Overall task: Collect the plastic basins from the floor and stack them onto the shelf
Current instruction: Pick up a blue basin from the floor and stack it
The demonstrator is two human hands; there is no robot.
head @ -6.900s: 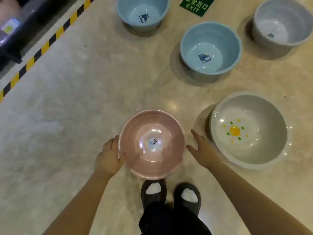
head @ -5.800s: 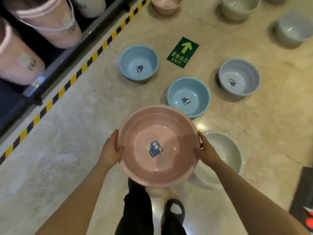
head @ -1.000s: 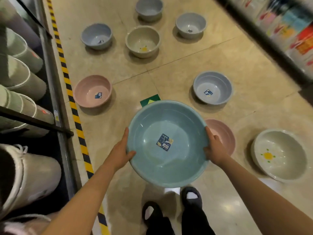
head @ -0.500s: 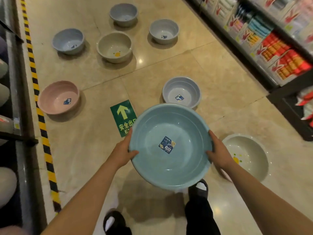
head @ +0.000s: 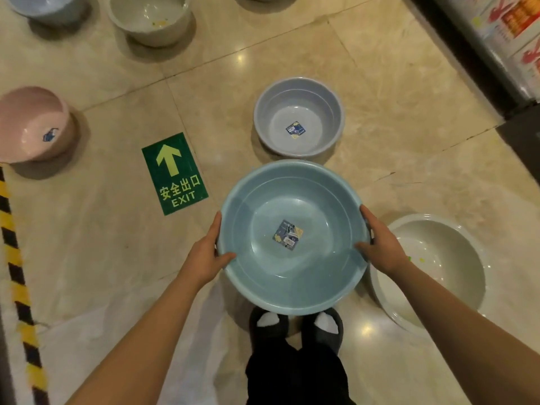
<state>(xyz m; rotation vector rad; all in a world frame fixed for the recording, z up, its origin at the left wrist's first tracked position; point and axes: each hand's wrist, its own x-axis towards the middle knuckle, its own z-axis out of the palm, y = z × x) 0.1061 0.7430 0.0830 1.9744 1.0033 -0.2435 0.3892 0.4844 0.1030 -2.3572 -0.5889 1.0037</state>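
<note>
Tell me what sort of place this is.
Probably a shop aisle: price-stickered plastic basins such as the grey basin, a green EXIT floor sign, and packaged goods on a shelf.

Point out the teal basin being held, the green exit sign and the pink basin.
teal basin (head: 292, 241), head view, inner bottom by the sticker.
green exit sign (head: 174, 173), head view, middle of the sign.
pink basin (head: 35, 127), head view, inside wall.

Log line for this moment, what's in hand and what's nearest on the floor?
blue basin held by rim | left hand + right hand gripping | grey basin on floor ahead | shelf unseen
</note>
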